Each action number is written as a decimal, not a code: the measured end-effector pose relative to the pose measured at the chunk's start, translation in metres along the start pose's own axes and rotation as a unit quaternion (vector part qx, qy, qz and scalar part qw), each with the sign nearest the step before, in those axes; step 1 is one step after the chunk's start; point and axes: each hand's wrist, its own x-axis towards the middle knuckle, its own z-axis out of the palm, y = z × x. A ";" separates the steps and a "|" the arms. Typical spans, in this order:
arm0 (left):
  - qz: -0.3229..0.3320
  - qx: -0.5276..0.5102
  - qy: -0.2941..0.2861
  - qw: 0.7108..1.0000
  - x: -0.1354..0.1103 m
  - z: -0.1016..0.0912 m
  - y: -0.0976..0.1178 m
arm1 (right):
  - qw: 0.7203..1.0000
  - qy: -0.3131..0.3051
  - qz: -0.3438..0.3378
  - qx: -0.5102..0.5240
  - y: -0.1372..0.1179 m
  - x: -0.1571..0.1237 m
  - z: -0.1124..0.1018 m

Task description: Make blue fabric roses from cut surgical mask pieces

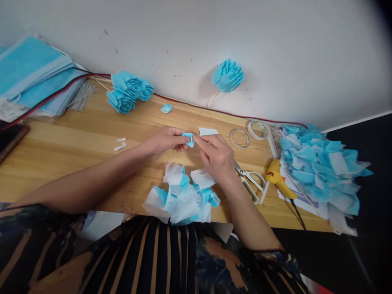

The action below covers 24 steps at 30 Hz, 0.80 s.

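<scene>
Between my two hands, over the middle of the table, is a small folded blue fabric petal (188,139) with a white inner side. My left hand (170,140) pinches its left part between thumb and fingers. From the other side, the fingertips of my right hand (217,154) grip its right edge. Just below my hands lies a loose pile of blue and white fabric pieces (183,200). Behind them, a single folded blue petal (166,108) rests on the wood. A white strip (208,131) shows partly behind my right hand.
Blue fabric flowers (127,92) lie at the back left; another flower (228,76) stands against the wall. Scissors (251,177), tape rolls (257,130), a yellow glue gun (280,179) and a heap of petals (321,163) are right. Face masks (33,73) and a cable (196,102) lie left and behind.
</scene>
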 end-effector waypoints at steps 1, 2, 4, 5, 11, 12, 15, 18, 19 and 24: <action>-0.004 -0.002 0.002 1.000 0.000 0.000 0.001 | 1.000 0.001 -0.002 -0.008 0.000 0.000 0.000; -0.007 -0.005 0.003 1.000 0.000 0.001 0.001 | 1.000 0.001 -0.005 -0.016 0.000 0.000 0.000; -0.004 -0.010 0.001 1.000 0.000 0.001 0.000 | 0.999 0.000 -0.006 -0.032 0.000 0.000 0.000; -0.001 -0.015 -0.003 1.000 0.000 0.000 0.000 | 0.999 -0.002 -0.005 -0.038 0.000 0.000 0.000; 0.020 -0.066 -0.034 0.997 0.002 -0.002 -0.006 | 0.998 0.017 -0.006 -0.062 0.000 0.001 0.001; 0.021 -0.067 -0.032 0.997 0.002 -0.002 -0.006 | 0.998 0.018 -0.006 -0.066 0.000 0.001 0.001; 0.015 -0.052 -0.013 0.998 0.003 -0.002 -0.006 | 0.997 0.014 -0.004 -0.076 -0.001 0.001 0.003; 0.018 -0.019 0.005 1.000 0.002 0.000 -0.005 | 0.998 0.015 -0.002 -0.057 -0.002 0.001 0.004; 0.021 -0.007 0.010 1.000 0.002 0.000 -0.004 | 0.999 0.016 0.005 -0.036 -0.002 0.001 0.005; 0.034 0.032 0.014 0.999 0.000 -0.001 -0.002 | 0.980 0.052 0.129 0.142 -0.001 0.002 0.004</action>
